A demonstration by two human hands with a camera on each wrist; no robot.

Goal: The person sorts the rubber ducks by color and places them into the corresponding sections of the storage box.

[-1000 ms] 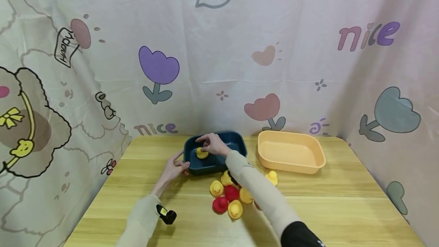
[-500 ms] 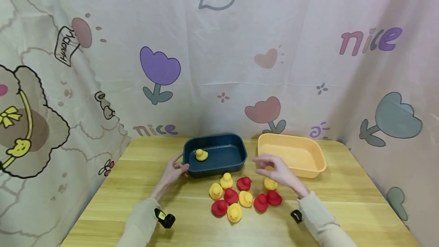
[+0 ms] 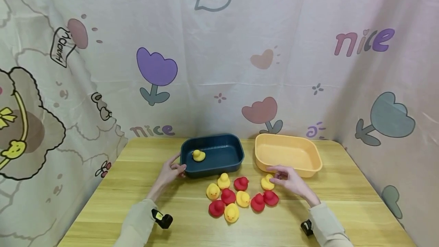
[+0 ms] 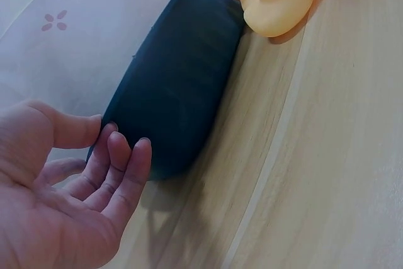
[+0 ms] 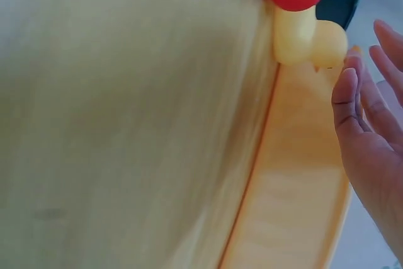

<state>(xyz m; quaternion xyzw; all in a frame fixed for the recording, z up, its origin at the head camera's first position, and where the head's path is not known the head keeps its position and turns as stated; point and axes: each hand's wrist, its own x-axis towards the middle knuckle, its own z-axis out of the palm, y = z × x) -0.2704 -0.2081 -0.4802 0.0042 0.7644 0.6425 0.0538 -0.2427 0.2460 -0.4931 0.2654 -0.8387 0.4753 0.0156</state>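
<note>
In the head view, my left hand holds the left end of a dark blue tray. The left wrist view has its thumb at the tray's rim and the other fingers bent against the wall. One yellow rubber duck sits inside the tray, toward its left. My right hand reaches in from the right, fingers parted, beside a yellow rubber duck in front of the orange tray. Its fingertips are right at that duck's head in the right wrist view.
The orange tray stands at the back right with nothing in it. Yellow ducks and red ducks lie in a loose group on the wooden table. A printed cloth hangs behind.
My right hand has let go of the yellow duck in the blue tray, then come right and down to another yellow duck. The left hand stays at the blue tray.
</note>
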